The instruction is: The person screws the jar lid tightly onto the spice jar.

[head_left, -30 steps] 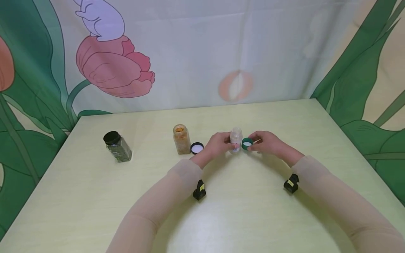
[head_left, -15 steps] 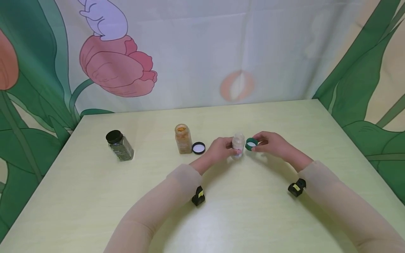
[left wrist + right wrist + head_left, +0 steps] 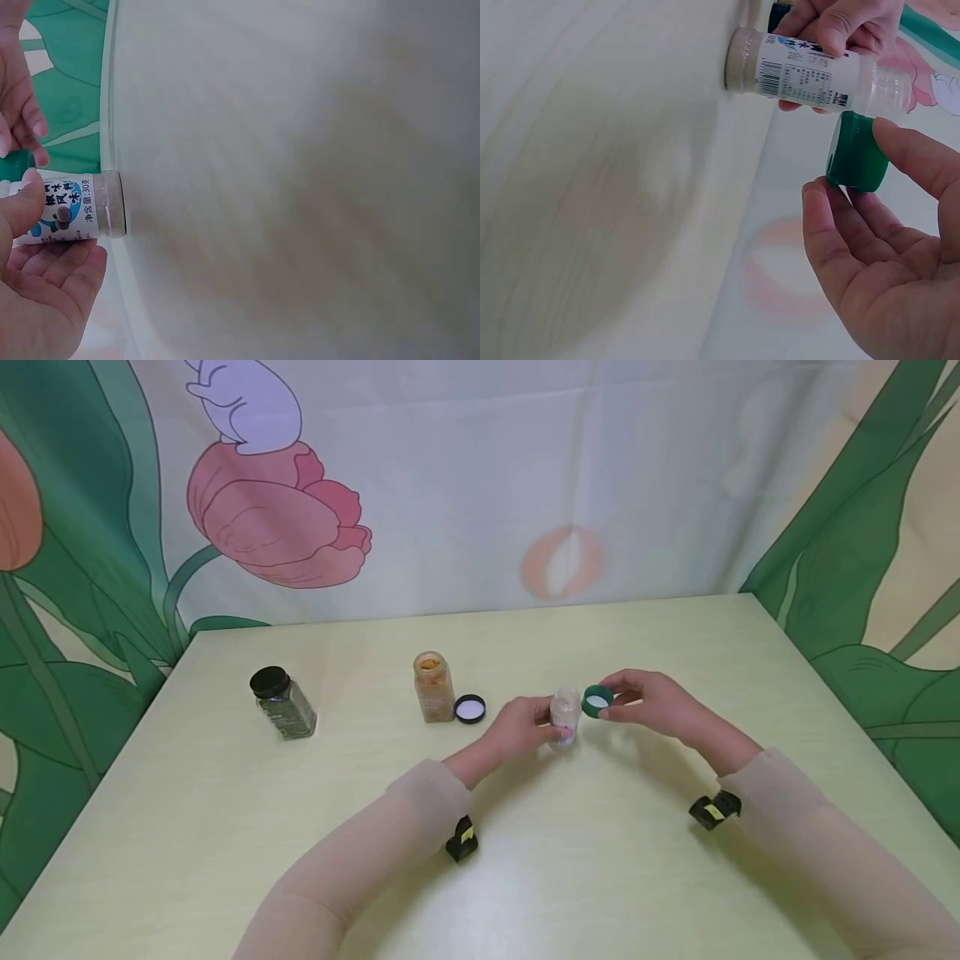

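My left hand grips a small clear spice bottle with a white printed label, its fingers and thumb round the body. The bottle has its neck bare, and a pale powder shows near its base. Beside it, my right hand pinches a green cap between thumb and fingertips, the white inner side facing the bottle. In the right wrist view the green cap is close by the bottle's neck.
An uncapped jar of orange-brown spice stands left of the hands, with a black lid lying white side up next to it. Further left is a black-capped jar of dark green contents. A printed curtain hangs behind the table.
The left hand has brought the bottle slightly nearer and to the right. The right hand has shifted a little right with the green cap. The other jars stay put.
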The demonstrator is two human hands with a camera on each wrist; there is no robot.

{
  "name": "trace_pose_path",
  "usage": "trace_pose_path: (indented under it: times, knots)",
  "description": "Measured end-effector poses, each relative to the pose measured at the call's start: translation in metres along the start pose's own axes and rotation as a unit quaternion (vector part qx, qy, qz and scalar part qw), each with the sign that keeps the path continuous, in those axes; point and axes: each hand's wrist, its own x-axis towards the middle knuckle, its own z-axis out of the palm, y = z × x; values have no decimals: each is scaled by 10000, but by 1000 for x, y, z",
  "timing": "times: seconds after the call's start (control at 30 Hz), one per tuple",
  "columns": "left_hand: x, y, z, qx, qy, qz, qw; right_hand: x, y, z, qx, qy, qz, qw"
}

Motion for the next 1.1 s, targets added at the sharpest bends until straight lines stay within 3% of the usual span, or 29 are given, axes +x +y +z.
trace_pose_path:
  times: [0.73, 1.1]
  knots:
    - [-27, 10, 6, -149, -189, -103, 9997, -34, -11, 1, -56, 49, -394, 9992]
    - [-40, 7, 13, -112, -307, -23, 9995, -49, -10, 5, 38, 54, -665, 9978]
